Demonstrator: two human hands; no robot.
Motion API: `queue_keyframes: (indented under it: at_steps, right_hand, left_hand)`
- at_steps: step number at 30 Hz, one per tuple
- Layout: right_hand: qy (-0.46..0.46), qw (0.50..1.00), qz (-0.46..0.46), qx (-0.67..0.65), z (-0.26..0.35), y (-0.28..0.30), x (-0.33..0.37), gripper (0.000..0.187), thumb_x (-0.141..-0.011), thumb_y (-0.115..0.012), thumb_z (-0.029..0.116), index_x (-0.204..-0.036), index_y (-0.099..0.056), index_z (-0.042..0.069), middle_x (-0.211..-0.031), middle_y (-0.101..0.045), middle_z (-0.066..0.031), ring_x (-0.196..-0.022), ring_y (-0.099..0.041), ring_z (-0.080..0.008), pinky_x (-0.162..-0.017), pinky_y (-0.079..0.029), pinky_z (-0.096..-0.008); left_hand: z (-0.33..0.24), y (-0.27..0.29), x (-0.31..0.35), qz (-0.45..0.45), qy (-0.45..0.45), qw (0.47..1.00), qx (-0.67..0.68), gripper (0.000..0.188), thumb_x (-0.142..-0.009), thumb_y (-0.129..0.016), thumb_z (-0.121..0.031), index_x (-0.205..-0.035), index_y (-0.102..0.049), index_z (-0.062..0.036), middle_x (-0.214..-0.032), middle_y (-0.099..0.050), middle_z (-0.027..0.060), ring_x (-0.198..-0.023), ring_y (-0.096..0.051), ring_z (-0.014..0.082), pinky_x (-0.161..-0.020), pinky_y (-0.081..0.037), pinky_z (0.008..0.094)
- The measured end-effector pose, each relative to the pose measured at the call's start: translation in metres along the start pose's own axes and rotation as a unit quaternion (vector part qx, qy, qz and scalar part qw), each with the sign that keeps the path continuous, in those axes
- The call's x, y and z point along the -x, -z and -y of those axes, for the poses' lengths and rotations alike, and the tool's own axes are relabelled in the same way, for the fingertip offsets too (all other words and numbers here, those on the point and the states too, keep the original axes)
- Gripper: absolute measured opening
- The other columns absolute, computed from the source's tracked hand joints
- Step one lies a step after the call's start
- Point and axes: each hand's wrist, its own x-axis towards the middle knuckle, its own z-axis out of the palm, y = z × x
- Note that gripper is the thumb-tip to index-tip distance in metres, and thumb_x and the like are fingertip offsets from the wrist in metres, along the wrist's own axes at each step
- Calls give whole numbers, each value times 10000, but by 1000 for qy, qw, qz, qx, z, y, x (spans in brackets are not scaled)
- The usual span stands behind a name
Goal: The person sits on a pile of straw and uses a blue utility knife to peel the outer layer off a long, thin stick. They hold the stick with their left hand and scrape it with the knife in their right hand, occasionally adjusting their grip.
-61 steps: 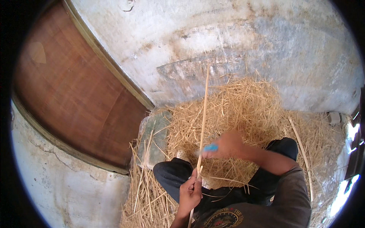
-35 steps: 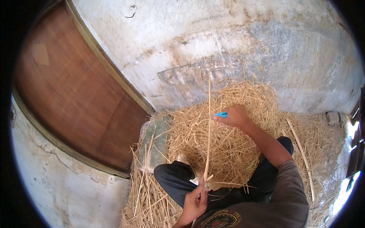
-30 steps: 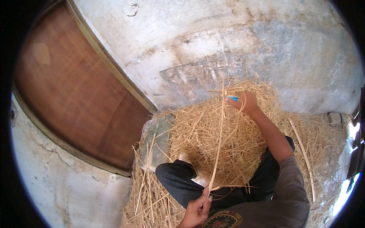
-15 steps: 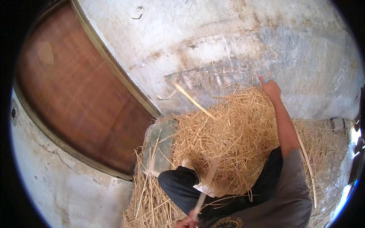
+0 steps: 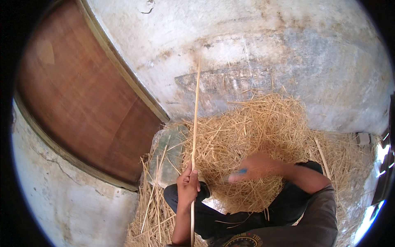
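Note:
A long, thin, pale bamboo strip (image 5: 196, 107) stands nearly upright in front of me. My left hand (image 5: 188, 186) is closed round its lower part, over my bent knee, and the strip's top end crosses the wall behind. To the right, my right hand (image 5: 257, 168) is smeared by motion over a big heap of straw-coloured shavings (image 5: 263, 123). It is closed on a small blue-handled knife (image 5: 242, 170), whose greyish blade is blurred and points toward the strip. The knife and the strip are apart.
A flat greenish-grey stone block (image 5: 170, 150) lies left of the heap. Behind rises a stained whitish wall (image 5: 255, 49), with a brown wooden door (image 5: 90, 103) at left. Loose strips (image 5: 152, 210) lie lower left. A grey block (image 5: 363, 139) sits far right.
My right hand has come back from the wall, down and left over the shavings. My left hand has moved up and forward, and the strip has swung from leaning to upright.

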Motion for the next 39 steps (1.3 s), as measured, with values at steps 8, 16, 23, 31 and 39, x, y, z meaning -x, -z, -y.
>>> queue_keyframes:
  at_steps: [8, 16, 23, 31, 39]
  right_hand:
    - [-48, 984, -169, 34, -3, 1, -5, 806, -761, -436, 794, -643, -646, 24, -565, -574, -154, -571, -617, -286, -560, -466, -438]
    - [33, 940, -314, 128, -15, -8, -16, 737, -734, -483, 786, -574, -605, 77, -443, -498, -91, -418, -547, -260, -421, -411, -389]
    - [23, 960, -255, 116, -8, -4, -14, 793, -732, -405, 833, -610, -642, 87, -487, -551, -102, -477, -592, -275, -474, -455, -414]
    - [-54, 963, -255, 73, -20, 11, -17, 796, -714, -427, 836, -615, -648, 78, -554, -588, -116, -520, -607, -280, -521, -464, -415]
    - [61, 911, -368, 174, -30, 10, -20, 712, -701, -509, 807, -505, -545, 124, -399, -415, -26, -350, -434, -210, -392, -329, -377]
  left_hand:
    - [-37, -30, 26, 27, 104, 979, 171, 400, -984, -454, -158, -1353, -417, -7, -431, -363, -31, -299, -282, 64, -377, -286, 203]
    - [-33, -62, 57, 98, 163, 952, 238, 395, -995, -440, -200, -1335, -439, 1, -411, -309, -37, -294, -250, 60, -377, -261, 207]
    - [-36, -63, 66, 119, 159, 960, 199, 405, -1000, -427, -141, -1382, -391, -11, -476, -359, -39, -370, -298, 40, -415, -310, 206]
    - [-32, -62, 77, 131, 161, 954, 217, 385, -1003, -421, -145, -1369, -415, -29, -483, -370, -31, -380, -311, 47, -427, -301, 213]
    - [-37, -70, 69, 120, 214, 926, 287, 404, -1008, -420, -199, -1367, -409, -14, -449, -280, -43, -355, -244, 52, -427, -267, 218]
